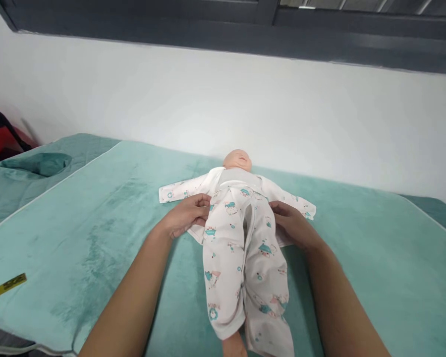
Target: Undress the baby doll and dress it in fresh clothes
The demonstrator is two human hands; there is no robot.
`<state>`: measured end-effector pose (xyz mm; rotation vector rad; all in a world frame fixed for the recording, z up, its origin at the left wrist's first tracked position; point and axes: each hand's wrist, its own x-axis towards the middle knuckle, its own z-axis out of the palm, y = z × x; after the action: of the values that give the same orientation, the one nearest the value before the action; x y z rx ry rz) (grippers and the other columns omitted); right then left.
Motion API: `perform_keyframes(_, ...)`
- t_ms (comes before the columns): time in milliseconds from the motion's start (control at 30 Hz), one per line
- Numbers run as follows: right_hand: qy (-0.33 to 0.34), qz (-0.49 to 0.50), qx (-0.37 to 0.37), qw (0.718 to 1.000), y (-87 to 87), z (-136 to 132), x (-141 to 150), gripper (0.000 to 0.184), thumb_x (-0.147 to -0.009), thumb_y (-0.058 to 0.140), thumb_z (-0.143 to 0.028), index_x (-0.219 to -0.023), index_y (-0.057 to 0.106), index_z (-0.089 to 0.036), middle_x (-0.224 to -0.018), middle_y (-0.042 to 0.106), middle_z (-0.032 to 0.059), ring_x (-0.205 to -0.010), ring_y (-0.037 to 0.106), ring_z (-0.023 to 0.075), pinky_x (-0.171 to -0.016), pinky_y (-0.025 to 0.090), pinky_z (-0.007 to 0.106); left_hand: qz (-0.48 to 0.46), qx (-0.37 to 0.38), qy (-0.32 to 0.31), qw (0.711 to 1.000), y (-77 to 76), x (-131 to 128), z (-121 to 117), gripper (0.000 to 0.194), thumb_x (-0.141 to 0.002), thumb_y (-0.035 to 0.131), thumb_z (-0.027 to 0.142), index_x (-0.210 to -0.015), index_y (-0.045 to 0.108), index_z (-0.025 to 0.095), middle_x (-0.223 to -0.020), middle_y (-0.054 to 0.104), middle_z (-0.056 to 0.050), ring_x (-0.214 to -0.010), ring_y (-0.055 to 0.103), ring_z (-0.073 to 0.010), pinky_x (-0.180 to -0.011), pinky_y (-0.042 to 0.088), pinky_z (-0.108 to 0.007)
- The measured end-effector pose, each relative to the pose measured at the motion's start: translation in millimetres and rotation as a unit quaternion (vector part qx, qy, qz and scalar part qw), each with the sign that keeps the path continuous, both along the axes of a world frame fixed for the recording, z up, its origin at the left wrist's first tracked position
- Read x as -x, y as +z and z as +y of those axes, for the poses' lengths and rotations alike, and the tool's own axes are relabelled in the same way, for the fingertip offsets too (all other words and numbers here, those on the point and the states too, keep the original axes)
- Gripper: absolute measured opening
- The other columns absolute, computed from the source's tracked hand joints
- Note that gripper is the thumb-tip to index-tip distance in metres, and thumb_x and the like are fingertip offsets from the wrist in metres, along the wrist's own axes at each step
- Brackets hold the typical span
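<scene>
A baby doll (238, 159) lies on its back on a teal mat (96, 233), head toward the wall. It wears white printed trousers (241, 253), and an open white printed top (178, 191) is spread under it with sleeves out to both sides. My left hand (188, 215) is closed on the trousers' waistband at the doll's right hip. My right hand (292, 223) grips the waistband at the other hip, fingers curled against the cloth. One bare doll foot (233, 346) pokes out of a trouser leg at the bottom.
A white wall (282, 109) rises just behind the doll's head, under a dark window frame. A folded teal cloth (37, 163) lies at the far left on a second mat. A yellow tape measure (5, 286) sits at the mat's left edge.
</scene>
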<state>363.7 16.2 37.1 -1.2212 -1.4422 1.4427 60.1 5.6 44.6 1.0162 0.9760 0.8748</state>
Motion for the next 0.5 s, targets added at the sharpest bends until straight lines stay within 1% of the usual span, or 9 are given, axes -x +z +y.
perform_keyframes(67, 0.019, 0.037, 0.008, 0.999, 0.3, 0.3, -0.8, 0.025, -0.070, 0.080, -0.036, -0.088, 0.067, -0.022, -0.090, 0.066, 0.0000, -0.083, 0.058, 0.0175, -0.076, 0.045, 0.030, -0.005, 0.004, 0.001, 1.000, -0.8, -2.5, 0.5, 0.022, -0.067, 0.073, 0.019, -0.086, 0.062, 0.016, -0.081, 0.059, 0.000, -0.067, 0.055, -0.0089, -0.061, 0.048, -0.021)
perform_keyframes(167, 0.018, 0.056, 0.024, 0.998, -0.4, 0.5, -0.1, 0.028, -0.066, 0.083, -0.036, -0.084, 0.067, -0.022, -0.087, 0.066, -0.0007, -0.082, 0.058, 0.0171, -0.076, 0.046, 0.029, -0.008, 0.000, 0.023, 1.000, -2.2, -5.3, 1.6, 0.020, -0.068, 0.075, 0.023, -0.080, 0.060, 0.017, -0.075, 0.058, 0.002, -0.063, 0.053, -0.0075, -0.058, 0.045, -0.018)
perform_keyframes(267, 0.015, 0.026, 0.033, 0.999, 0.6, 0.2, 0.4, 0.029, -0.065, 0.083, -0.040, -0.082, 0.067, -0.022, -0.086, 0.067, -0.0003, -0.081, 0.058, 0.0174, -0.075, 0.046, 0.029, 0.023, -0.020, 0.022, 0.999, -2.8, -3.4, 2.1, 0.019, -0.071, 0.073, 0.030, -0.082, 0.062, 0.018, -0.074, 0.059, 0.002, -0.063, 0.054, -0.0085, -0.057, 0.044, -0.019)
perform_keyframes(367, 0.016, -0.005, 0.028, 0.999, 3.7, -0.7, 1.1, 0.030, -0.067, 0.080, -0.044, -0.082, 0.069, -0.021, -0.087, 0.068, 0.0015, -0.083, 0.058, 0.0192, -0.075, 0.047, 0.030, 0.053, -0.025, 0.009, 0.998, -2.2, 1.3, 1.7, 0.020, -0.077, 0.066, 0.036, -0.083, 0.065, 0.017, -0.076, 0.061, -0.001, -0.066, 0.057, -0.0112, -0.060, 0.046, -0.021)
perform_keyframes(433, 0.010, -0.007, 0.025, 1.000, 5.7, -1.4, 2.5, 0.029, -0.068, 0.079, -0.044, -0.082, 0.070, -0.021, -0.089, 0.068, 0.0021, -0.085, 0.059, 0.0196, -0.076, 0.047, 0.031, 0.060, -0.021, 0.001, 0.998, -1.1, 4.2, 1.2, 0.018, -0.078, 0.064, 0.034, -0.082, 0.065, 0.016, -0.076, 0.062, -0.002, -0.067, 0.058, -0.0124, -0.060, 0.047, -0.022)
perform_keyframes(500, -0.002, 0.004, 0.027, 1.000, 7.1, -1.8, 4.7, 0.029, -0.066, 0.080, -0.044, -0.082, 0.070, -0.021, -0.090, 0.069, 0.0016, -0.083, 0.060, 0.0187, -0.075, 0.047, 0.030, 0.065, -0.023, -0.020, 0.997, 0.8, 6.4, 0.7, 0.015, -0.073, 0.065, 0.027, -0.084, 0.065, 0.017, -0.076, 0.063, -0.002, -0.067, 0.059, -0.0130, -0.060, 0.047, -0.023)
